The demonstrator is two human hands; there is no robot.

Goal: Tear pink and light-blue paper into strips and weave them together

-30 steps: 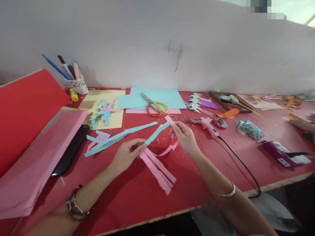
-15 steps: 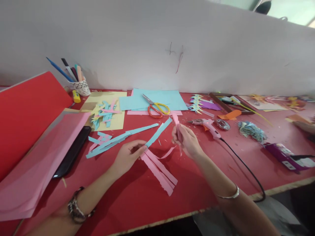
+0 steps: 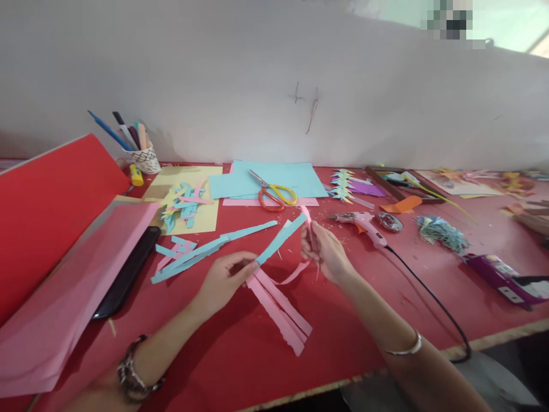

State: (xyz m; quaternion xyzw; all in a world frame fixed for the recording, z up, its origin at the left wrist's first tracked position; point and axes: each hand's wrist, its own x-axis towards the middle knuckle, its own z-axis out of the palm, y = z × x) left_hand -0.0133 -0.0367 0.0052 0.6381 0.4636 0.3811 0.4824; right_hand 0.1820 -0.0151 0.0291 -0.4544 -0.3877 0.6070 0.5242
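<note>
Between thumb and fingers, my left hand pinches a blue paper strip that slants up to the right. Several pink paper strips fan out below that hand on the red table; whether it also grips them is hidden. My right hand is closed on a pink paper strip, its top end sticking up past the fingers. The far tip of the blue strip reaches close to this pink one; I cannot tell if they touch. More blue strips lie left of my hands beside a small woven pink-and-blue piece.
Scissors rest on blue sheets at the back. A pink glue gun with a black cord lies right. Pink sheets, a black phone-like object and a pen cup stand left. A co-worker's hand shows far right.
My right hand has shifted slightly, and the blue strip's tip has come nearer to the pink strip in it. Both hands keep their hold. The view has tilted a little upward.
</note>
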